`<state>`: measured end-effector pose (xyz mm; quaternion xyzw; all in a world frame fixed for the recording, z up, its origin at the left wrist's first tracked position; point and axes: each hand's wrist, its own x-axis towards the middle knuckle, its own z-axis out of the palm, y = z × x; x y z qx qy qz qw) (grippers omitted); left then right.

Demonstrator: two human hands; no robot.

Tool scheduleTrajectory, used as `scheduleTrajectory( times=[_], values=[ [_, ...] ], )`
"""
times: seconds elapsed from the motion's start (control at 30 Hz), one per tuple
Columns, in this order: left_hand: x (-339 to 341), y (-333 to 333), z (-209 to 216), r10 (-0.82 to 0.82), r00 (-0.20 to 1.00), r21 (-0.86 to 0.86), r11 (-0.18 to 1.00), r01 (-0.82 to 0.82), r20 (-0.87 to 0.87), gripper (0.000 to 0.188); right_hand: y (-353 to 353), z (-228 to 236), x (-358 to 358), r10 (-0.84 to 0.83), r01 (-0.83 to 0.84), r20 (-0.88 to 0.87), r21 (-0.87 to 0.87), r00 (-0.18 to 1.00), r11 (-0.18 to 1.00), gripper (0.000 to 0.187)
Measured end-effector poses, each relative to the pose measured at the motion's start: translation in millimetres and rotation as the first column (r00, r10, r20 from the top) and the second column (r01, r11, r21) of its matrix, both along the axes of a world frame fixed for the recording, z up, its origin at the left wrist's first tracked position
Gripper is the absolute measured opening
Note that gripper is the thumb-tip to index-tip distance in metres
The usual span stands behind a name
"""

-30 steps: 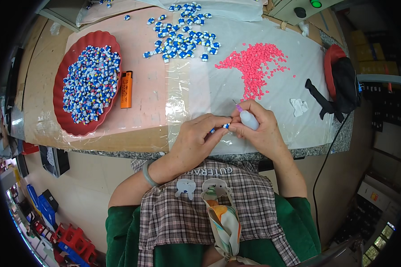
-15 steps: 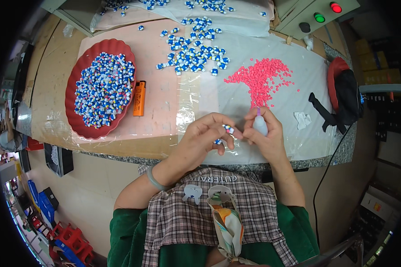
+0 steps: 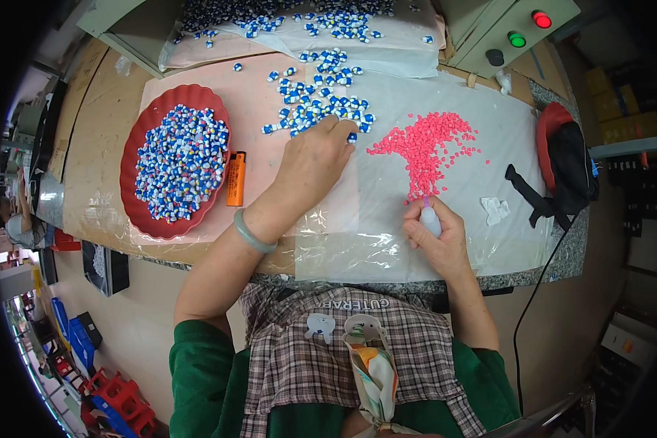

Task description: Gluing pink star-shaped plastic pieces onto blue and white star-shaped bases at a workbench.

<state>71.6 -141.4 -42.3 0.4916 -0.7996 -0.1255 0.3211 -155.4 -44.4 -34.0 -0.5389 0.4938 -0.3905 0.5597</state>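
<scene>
My left hand (image 3: pixel 315 164) is stretched forward over the near edge of the scattered small blue-and-white pieces (image 3: pixel 321 109). Its fingers are bent together and their tips lie beside one loose piece (image 3: pixel 352 137); whatever is inside the fingers is hidden. A small whitish squeeze bottle (image 3: pixel 430 220) with a purple tip is gripped in my right hand (image 3: pixel 447 241). That tip points at the near end of the pile of tiny pink pieces (image 3: pixel 425 150) on the white sheet.
A red scalloped tray (image 3: pixel 129 193) full of finished-looking small pieces stands left, an orange lighter (image 3: pixel 236 179) beside it. Crumpled white tissue (image 3: pixel 495 211) and a black bag (image 3: pixel 568 160) lie right. A grey machine housing (image 3: pixel 515 36) with lit buttons stands at the back.
My left hand has moved forward from near the bottle to the blue-and-white pieces; the pieces seen at its fingers before no longer show. My right hand still holds the bottle. The view has tilted slightly.
</scene>
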Motion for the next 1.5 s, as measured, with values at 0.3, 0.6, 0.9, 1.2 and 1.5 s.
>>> scheduleTrajectory(
  times=[0.3, 0.6, 0.9, 1.2, 1.5],
  values=[
    [7.5, 27.6, 15.0, 0.192, 0.759, 0.604, 0.735, 0.309, -0.622, 0.010, -1.5, 8.1, -4.3, -0.032, 0.020, 0.244, 0.051, 0.969, 0.998, 0.025],
    [2.8, 84.2, 12.3, 0.509, 0.372, 0.607, 0.445, 0.658, -0.776, 0.019, -4.6, 14.9, -4.7, -0.047, 0.065, 0.232, -0.070, 0.972, 0.995, 0.027],
    [-6.3, 108.3, 10.9, 0.378, 0.529, 0.637, 0.595, 0.491, -0.760, 0.023, 5.9, 27.0, 1.0, -0.209, 0.198, 0.005, -0.339, 0.978, 0.920, 0.039],
    [-7.7, 110.0, 10.5, 0.293, 0.620, 0.632, 0.638, 0.440, -0.728, 0.022, 13.8, 32.2, 0.1, -0.263, 0.024, -0.285, -0.635, 0.922, 0.772, 0.042],
    [-8.9, 110.2, 7.3, 0.269, 0.612, 0.602, 0.668, 0.438, -0.744, 0.022, 12.6, 34.5, 1.6, -0.259, -0.046, -0.321, -0.704, 0.911, 0.709, 0.042]
  ],
)
